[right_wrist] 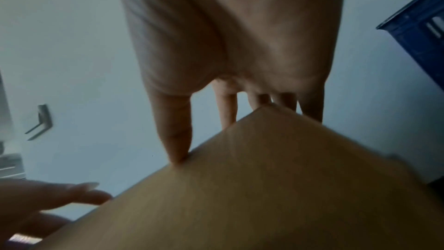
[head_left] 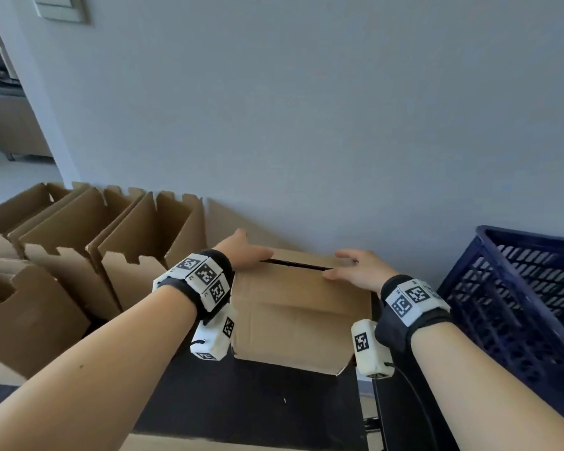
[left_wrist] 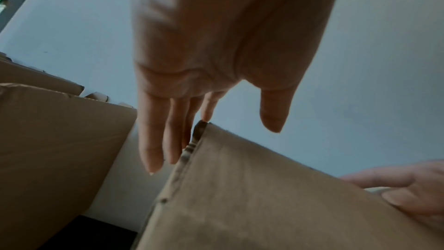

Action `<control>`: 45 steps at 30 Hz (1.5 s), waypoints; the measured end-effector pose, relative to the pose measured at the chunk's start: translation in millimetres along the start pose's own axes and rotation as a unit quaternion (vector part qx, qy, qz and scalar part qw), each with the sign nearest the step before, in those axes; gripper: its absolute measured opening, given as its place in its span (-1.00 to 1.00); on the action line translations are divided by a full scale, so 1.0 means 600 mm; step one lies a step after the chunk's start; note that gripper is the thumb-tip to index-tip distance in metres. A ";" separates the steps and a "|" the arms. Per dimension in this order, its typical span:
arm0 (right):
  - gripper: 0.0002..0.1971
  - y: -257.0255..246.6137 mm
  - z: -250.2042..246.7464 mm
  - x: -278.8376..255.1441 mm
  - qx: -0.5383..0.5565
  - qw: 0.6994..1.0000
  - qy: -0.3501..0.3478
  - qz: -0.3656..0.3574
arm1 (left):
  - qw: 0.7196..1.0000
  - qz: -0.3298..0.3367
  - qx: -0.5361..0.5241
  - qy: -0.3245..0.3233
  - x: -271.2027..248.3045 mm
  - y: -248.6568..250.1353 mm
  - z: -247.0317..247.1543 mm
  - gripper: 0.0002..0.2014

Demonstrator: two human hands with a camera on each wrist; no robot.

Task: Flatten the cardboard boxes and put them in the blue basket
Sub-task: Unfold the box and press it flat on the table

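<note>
Now left hand (head_left: 248, 252) and right hand (head_left: 355, 268), fingers straight, touch the cardboard box's (head_left: 300, 317) top edge.

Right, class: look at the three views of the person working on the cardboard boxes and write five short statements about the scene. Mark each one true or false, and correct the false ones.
1. Both hands are on the same cardboard box. True.
2. The blue basket stands on the person's left. False: it stands on the right, beside the right hand.
3. The left hand has straight fingers at the box's top edge. True.
4. The box being handled already lies inside the basket. False: it sits on the dark surface, outside the basket.
5. Several open boxes stand to the left. True.
</note>
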State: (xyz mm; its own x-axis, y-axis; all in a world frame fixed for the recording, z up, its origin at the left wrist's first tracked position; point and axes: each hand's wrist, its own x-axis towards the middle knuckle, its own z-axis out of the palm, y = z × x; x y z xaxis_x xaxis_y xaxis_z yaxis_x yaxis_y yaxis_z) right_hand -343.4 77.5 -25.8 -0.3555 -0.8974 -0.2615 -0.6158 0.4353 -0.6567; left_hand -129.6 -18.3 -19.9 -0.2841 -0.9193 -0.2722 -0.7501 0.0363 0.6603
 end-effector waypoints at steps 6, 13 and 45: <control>-0.39 0.002 -0.001 0.013 -0.061 0.998 0.025 -0.002 | 1.000 -0.006 -0.022 0.018 0.015 -0.003 0.012 -0.22; -0.45 -0.008 -0.007 0.013 -0.139 0.989 0.043 -0.024 | 0.998 0.008 -0.002 0.060 0.025 -0.011 0.014 -0.15; -0.69 -0.024 -0.009 -0.013 -0.004 0.990 0.138 -0.021 | 0.974 -0.052 -0.221 -0.018 0.035 0.031 0.015 -0.44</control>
State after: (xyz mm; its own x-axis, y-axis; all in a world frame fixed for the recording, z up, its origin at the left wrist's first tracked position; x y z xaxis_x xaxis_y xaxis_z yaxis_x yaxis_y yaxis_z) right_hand -335.5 78.7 -10.2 -0.5083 -0.8607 -0.0301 -0.6392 0.4005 -0.6565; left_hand -154.8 -33.1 -19.8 -0.2467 -0.8941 -0.3737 -0.4486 -0.2364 0.8619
